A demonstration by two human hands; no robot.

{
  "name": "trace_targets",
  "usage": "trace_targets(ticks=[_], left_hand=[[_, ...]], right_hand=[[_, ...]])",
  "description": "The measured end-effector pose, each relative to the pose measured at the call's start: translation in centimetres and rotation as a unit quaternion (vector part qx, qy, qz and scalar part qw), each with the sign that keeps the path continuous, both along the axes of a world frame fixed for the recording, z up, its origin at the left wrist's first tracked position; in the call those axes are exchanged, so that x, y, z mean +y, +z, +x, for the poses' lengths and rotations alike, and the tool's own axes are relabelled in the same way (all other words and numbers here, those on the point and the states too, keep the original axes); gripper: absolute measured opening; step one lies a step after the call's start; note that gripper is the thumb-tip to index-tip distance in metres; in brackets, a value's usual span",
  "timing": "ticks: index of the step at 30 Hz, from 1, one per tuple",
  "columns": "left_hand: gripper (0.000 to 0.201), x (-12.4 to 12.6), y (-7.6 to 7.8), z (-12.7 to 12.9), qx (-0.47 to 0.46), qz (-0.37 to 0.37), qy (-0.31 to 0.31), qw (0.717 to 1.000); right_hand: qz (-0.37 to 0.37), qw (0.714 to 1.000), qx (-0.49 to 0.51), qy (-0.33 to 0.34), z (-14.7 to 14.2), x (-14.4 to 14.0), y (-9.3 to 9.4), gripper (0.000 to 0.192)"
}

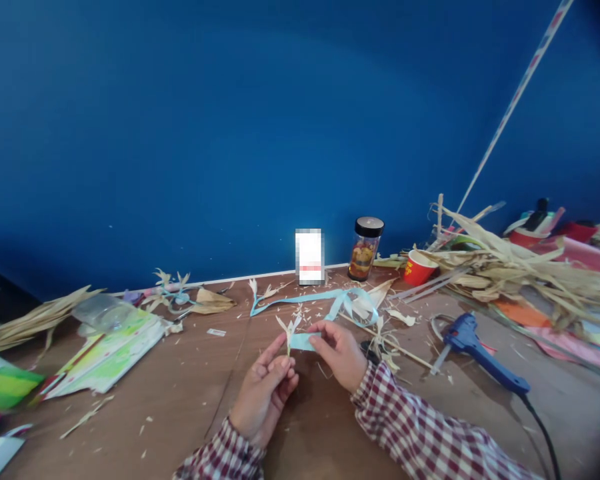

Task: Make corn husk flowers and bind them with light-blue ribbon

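Head view — left hand (263, 393) fingers pinch husk flower (289, 328) | right hand (339, 353) fingers pinch ribbon (303, 341) beside it

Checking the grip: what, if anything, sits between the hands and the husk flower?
Nothing visible. The left hand pinches the husk flower by its stem; the right hand holds the blue ribbon against it.

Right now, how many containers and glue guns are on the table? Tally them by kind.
Red paper cup: 1
Jar with black lid: 1
Blue glue gun: 1
Total: 3
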State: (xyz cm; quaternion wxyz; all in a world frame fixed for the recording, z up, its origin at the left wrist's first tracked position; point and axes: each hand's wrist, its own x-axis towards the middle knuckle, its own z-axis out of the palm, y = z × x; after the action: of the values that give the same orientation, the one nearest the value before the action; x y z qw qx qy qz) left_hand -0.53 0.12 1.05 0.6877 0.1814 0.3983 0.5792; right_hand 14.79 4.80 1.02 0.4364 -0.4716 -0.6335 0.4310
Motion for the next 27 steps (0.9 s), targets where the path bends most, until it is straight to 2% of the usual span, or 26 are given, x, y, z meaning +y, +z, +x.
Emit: trace_targets(ticks=[5,9,19,27], left_hand=[[0.034,-0.03,-0.41,0.3,-0.013,-0.032,0.008,0.999],[0.028,-0.02,-0.4,0.51,-0.016,-0.044,0.022,0.999],[0.03,0.1,-0.55,0.54,-0.024,-0.025,0.021,0.999],[0.03,0.25,-0.45,0.52,-0.024,-0.035,0.028,0.999]], right_hand=[[0.035,0.999,-0.01,-0.001,-0.19,-0.37,0.11,0.019],[0.033,0.999,-0.008,-0.017,-0.39,-0.52,-0.17,0.019],[-0.001,0.999,0.039,0.007,-0.55,-0.57,-0.06,0.019],[0.0,0.999,0.035,0.01,-0.53,-0.61,-0.1,0.02]])
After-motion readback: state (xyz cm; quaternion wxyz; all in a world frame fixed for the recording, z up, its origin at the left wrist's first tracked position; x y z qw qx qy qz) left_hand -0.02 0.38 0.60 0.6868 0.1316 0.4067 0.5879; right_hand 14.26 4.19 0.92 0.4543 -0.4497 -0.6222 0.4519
